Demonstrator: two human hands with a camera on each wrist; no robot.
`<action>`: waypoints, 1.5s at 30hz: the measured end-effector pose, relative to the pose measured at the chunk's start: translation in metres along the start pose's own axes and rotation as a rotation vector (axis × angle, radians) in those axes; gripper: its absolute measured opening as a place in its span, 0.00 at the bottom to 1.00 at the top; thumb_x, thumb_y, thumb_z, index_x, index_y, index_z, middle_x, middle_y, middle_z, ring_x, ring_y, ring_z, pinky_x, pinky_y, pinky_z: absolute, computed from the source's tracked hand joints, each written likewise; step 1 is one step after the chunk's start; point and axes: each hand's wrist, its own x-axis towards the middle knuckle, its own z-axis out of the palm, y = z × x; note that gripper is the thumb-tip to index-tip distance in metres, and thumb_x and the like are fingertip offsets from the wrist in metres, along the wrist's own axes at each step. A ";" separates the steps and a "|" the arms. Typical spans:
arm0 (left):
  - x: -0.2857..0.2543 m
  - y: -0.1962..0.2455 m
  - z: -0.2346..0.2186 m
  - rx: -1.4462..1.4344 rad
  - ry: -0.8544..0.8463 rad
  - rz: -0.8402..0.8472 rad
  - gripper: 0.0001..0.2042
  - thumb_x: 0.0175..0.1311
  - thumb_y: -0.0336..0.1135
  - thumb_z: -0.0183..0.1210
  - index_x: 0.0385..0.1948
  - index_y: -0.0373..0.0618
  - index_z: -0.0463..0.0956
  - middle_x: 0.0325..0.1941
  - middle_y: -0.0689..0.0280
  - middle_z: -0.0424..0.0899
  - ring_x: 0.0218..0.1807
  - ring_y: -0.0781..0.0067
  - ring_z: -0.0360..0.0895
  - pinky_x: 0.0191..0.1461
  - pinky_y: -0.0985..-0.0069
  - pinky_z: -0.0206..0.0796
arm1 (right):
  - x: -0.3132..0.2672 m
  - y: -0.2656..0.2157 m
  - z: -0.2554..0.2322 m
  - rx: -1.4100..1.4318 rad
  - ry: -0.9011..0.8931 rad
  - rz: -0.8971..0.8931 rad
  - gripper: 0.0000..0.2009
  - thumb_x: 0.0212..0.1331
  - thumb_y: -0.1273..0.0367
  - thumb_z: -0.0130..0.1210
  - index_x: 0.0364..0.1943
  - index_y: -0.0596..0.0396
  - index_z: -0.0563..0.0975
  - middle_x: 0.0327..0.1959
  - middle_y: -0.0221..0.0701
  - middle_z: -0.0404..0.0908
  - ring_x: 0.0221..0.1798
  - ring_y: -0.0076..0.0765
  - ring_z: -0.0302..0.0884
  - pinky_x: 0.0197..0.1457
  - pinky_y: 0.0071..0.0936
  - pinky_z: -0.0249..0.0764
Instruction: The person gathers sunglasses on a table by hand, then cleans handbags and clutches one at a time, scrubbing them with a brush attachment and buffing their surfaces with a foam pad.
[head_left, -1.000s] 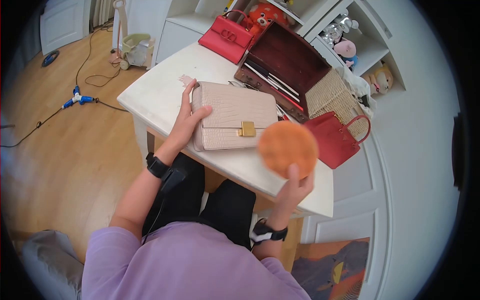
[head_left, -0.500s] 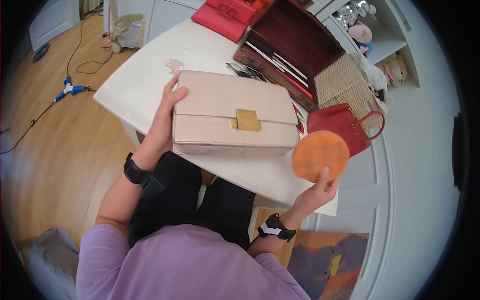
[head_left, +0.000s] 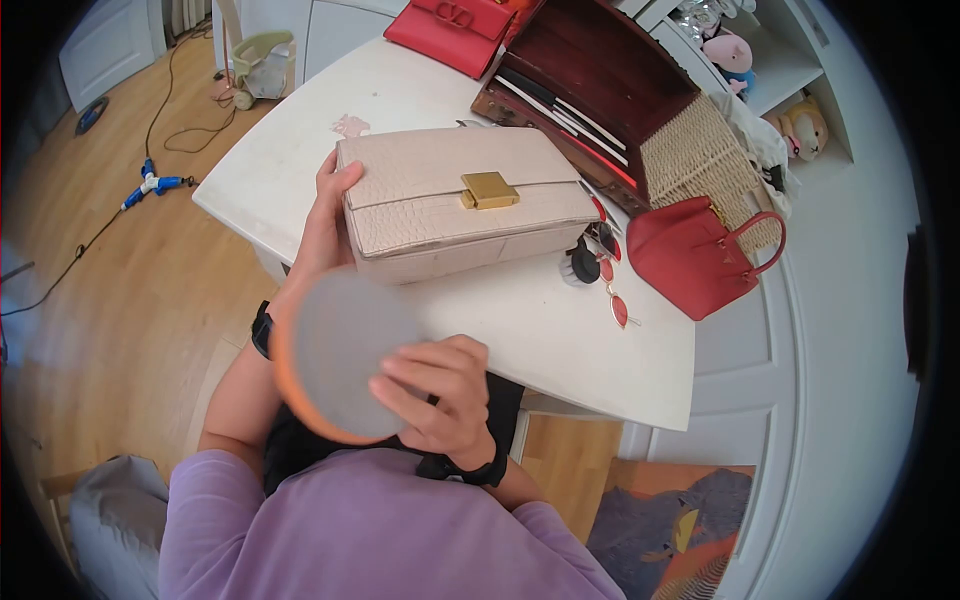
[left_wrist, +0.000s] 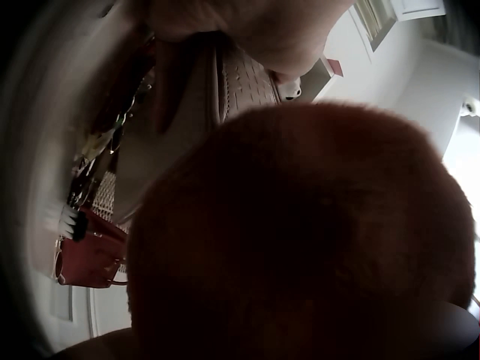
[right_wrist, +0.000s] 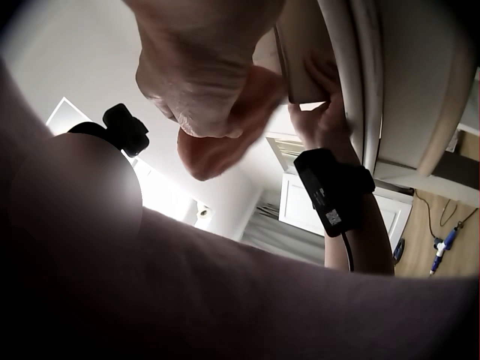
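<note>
A pale pink crocodile-textured handbag with a gold clasp is tilted over the white table, its lower front edge toward me. My left hand grips its left end, thumb on the front and fingers behind. In my right hand is a round buffing pad, grey-backed with an orange face. The fingers pinch its right edge, holding it before my left forearm, apart from the bag. In the left wrist view the pad's fuzzy face looms dark and large, covering part of the bag.
Right of the bag on the table lie red-lensed sunglasses and a small black-lidded jar. A red handbag stands at the right edge. Behind are an open brown case and another red bag. Cables cross the floor.
My right hand has brought the pad from the table's right side leftward and closer to me, turning its grey back into view. The bag has been lifted and tipped, showing more of its underside.
</note>
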 end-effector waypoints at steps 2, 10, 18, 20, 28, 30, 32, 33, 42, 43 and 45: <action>0.000 -0.001 0.000 0.011 -0.005 0.010 0.45 0.62 0.53 0.59 0.74 0.46 0.40 0.71 0.52 0.55 0.73 0.58 0.57 0.73 0.63 0.55 | 0.004 0.001 0.003 0.065 -0.092 0.032 0.25 0.31 0.77 0.62 0.44 0.48 0.83 0.43 0.28 0.83 0.41 0.36 0.81 0.47 0.36 0.70; -0.008 0.000 0.003 0.173 -0.080 0.136 0.42 0.63 0.49 0.58 0.74 0.46 0.42 0.70 0.51 0.56 0.71 0.57 0.58 0.72 0.65 0.52 | 0.006 0.050 -0.087 0.147 0.778 0.703 0.17 0.59 0.78 0.58 0.53 0.65 0.72 0.48 0.38 0.78 0.49 0.35 0.77 0.57 0.32 0.73; -0.009 -0.004 -0.004 0.490 -0.175 0.350 0.39 0.64 0.44 0.54 0.74 0.43 0.44 0.76 0.49 0.49 0.76 0.56 0.50 0.77 0.66 0.38 | 0.015 0.030 -0.032 -0.251 -0.109 0.194 0.16 0.49 0.80 0.60 0.45 0.52 0.79 0.53 0.35 0.82 0.60 0.45 0.77 0.69 0.44 0.66; -0.008 -0.004 -0.005 0.606 -0.148 0.459 0.39 0.64 0.44 0.53 0.74 0.43 0.44 0.77 0.49 0.48 0.77 0.56 0.48 0.78 0.67 0.36 | 0.021 0.020 -0.024 -0.233 -0.182 0.083 0.16 0.48 0.80 0.59 0.43 0.50 0.81 0.54 0.32 0.83 0.61 0.45 0.77 0.69 0.44 0.66; -0.018 -0.007 -0.004 0.541 -0.156 0.453 0.41 0.61 0.48 0.56 0.74 0.43 0.46 0.75 0.49 0.52 0.77 0.56 0.48 0.78 0.63 0.37 | 0.039 0.066 -0.069 -0.554 -0.143 0.245 0.27 0.44 0.85 0.49 0.50 0.48 0.83 0.53 0.34 0.83 0.61 0.45 0.77 0.65 0.40 0.69; -0.019 -0.006 -0.001 0.568 -0.153 0.478 0.43 0.60 0.50 0.56 0.74 0.43 0.46 0.75 0.49 0.53 0.76 0.56 0.49 0.78 0.63 0.38 | 0.053 0.066 -0.074 -0.539 -0.076 0.363 0.29 0.42 0.85 0.50 0.52 0.50 0.82 0.53 0.36 0.83 0.62 0.44 0.76 0.65 0.38 0.69; -0.019 -0.005 -0.001 0.604 -0.157 0.505 0.44 0.59 0.52 0.57 0.74 0.43 0.46 0.74 0.49 0.53 0.76 0.56 0.51 0.77 0.62 0.40 | 0.071 0.048 -0.056 -0.437 -0.169 0.267 0.29 0.43 0.84 0.51 0.54 0.47 0.82 0.57 0.35 0.81 0.64 0.44 0.74 0.66 0.41 0.68; -0.020 -0.004 -0.002 0.621 -0.178 0.529 0.46 0.57 0.52 0.59 0.74 0.44 0.46 0.74 0.50 0.54 0.75 0.56 0.52 0.76 0.62 0.42 | 0.075 0.044 -0.043 -0.412 -0.239 0.132 0.29 0.43 0.83 0.52 0.55 0.47 0.81 0.59 0.35 0.79 0.65 0.44 0.73 0.66 0.42 0.67; -0.031 0.004 0.000 0.598 -0.396 0.397 0.55 0.46 0.44 0.71 0.74 0.48 0.39 0.70 0.50 0.61 0.70 0.57 0.62 0.73 0.62 0.53 | 0.092 0.050 -0.060 -0.601 -0.281 0.171 0.33 0.40 0.83 0.51 0.58 0.45 0.79 0.62 0.35 0.76 0.66 0.46 0.72 0.66 0.43 0.65; -0.030 0.006 0.001 0.660 -0.412 0.378 0.56 0.48 0.44 0.70 0.74 0.50 0.35 0.69 0.50 0.65 0.68 0.57 0.66 0.71 0.61 0.56 | 0.090 0.054 -0.075 -0.633 -0.234 0.233 0.33 0.40 0.83 0.50 0.57 0.46 0.79 0.61 0.34 0.77 0.65 0.46 0.72 0.67 0.41 0.65; -0.030 0.010 0.010 0.637 -0.431 0.361 0.56 0.47 0.42 0.70 0.74 0.50 0.34 0.68 0.50 0.65 0.67 0.57 0.67 0.70 0.62 0.56 | 0.089 0.056 -0.097 -0.679 -0.190 0.299 0.33 0.40 0.83 0.50 0.57 0.47 0.79 0.61 0.34 0.78 0.65 0.45 0.72 0.67 0.40 0.65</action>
